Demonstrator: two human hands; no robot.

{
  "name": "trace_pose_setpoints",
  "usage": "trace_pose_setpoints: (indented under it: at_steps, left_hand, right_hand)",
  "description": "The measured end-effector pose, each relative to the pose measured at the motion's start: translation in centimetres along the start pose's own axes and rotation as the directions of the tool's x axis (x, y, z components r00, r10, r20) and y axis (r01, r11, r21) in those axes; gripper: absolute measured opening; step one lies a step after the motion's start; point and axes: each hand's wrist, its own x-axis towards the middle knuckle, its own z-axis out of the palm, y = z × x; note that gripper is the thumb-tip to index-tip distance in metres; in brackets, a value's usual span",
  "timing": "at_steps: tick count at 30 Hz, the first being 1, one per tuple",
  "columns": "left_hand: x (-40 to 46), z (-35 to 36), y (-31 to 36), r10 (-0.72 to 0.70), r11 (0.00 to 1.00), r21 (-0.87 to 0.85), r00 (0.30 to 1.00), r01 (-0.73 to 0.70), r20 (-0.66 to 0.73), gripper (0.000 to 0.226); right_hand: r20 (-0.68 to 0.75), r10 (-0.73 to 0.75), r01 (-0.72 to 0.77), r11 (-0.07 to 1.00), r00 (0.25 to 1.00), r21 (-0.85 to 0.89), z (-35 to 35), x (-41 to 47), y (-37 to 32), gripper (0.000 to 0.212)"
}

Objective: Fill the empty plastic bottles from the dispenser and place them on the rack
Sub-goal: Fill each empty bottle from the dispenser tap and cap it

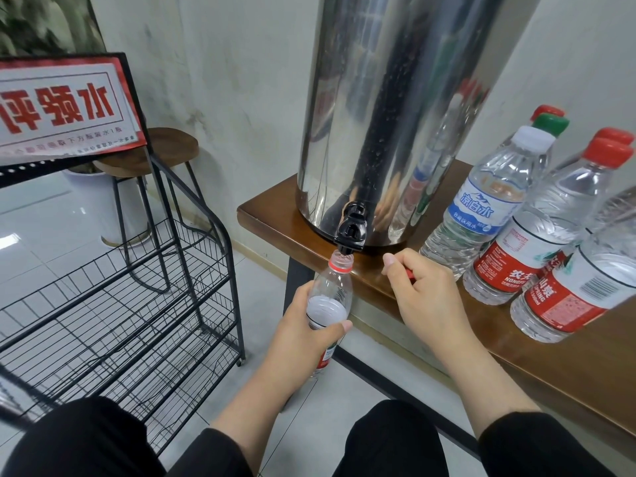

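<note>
Big shiny metal dispenser (389,108) on the brown bench (550,366), close to the bench's left end. Black wire rack (113,304) on the floor to the left, well apart from the bench, with a red and white sign (65,105) on top. Wooden stool (151,156) behind the rack, near the wall.

Group of capped bottles (516,235) on the bench, just right of the dispenser, packed close together. One with a blue label and white cap (480,211), nearest the dispenser. Others with red labels and red caps, one with a green cap at the back.

Left hand (309,325) below the bench edge, fingers and thumb wrapped around an open bottle (332,290). Bottle held a bit tilted, its mouth right under the black tap (351,232) at the bottom of the dispenser. Some water inside the bottle, low in its top part.

Right hand (423,287) at the bench edge, just right of the tap, fingers curled around a small red cap (409,273). Only a bit of the cap showing between the fingers.

Black sleeves (550,445) on both arms at the bottom.
</note>
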Motion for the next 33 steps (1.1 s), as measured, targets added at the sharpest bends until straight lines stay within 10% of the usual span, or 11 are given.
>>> trace_pose_setpoints:
  at_steps: [33]
  left_hand:
    - [0.1,0.02,-0.13,0.008,1.0,-0.002,1.0,-0.008,0.005,0.065]
  right_hand:
    - [0.003,0.01,-0.01,1.0,1.0,-0.021,0.08,-0.02,-0.02,0.031]
